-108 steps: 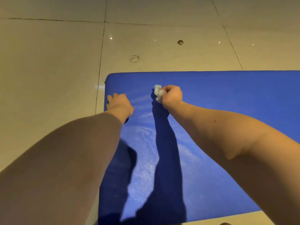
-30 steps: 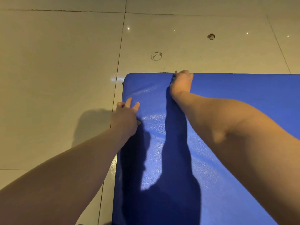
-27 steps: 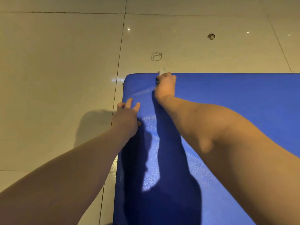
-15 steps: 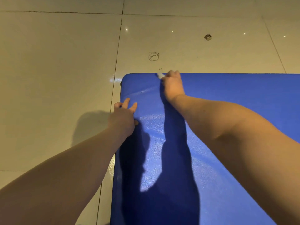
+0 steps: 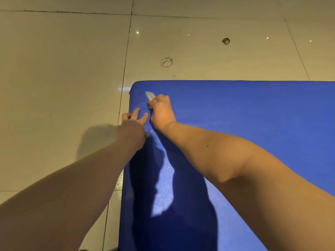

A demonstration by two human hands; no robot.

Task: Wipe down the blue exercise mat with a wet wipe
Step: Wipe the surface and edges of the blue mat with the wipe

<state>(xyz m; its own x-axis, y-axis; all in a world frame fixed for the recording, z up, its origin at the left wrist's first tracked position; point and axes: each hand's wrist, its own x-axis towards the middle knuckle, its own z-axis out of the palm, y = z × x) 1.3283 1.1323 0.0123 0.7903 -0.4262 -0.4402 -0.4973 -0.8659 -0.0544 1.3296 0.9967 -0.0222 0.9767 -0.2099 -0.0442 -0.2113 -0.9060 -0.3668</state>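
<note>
The blue exercise mat (image 5: 253, 124) lies flat on the tiled floor and fills the right and lower part of the view. My right hand (image 5: 161, 110) grips a crumpled white wet wipe (image 5: 150, 96) and presses it on the mat near the far left corner; only a tip of the wipe shows past my fingers. My left hand (image 5: 133, 128) rests on the mat's left edge just beside the right hand, fingers spread and mostly straight, holding the mat down.
Beige floor tiles (image 5: 63, 78) surround the mat on the left and beyond it. A small ring-shaped mark (image 5: 166, 62) and a dark spot (image 5: 225, 41) sit on the tile past the far edge. My arms cast dark shadows across the near mat.
My right hand has drawn the wipe back from the mat's far edge toward the left corner, ending close to my left hand. The left hand has stayed on the left edge.
</note>
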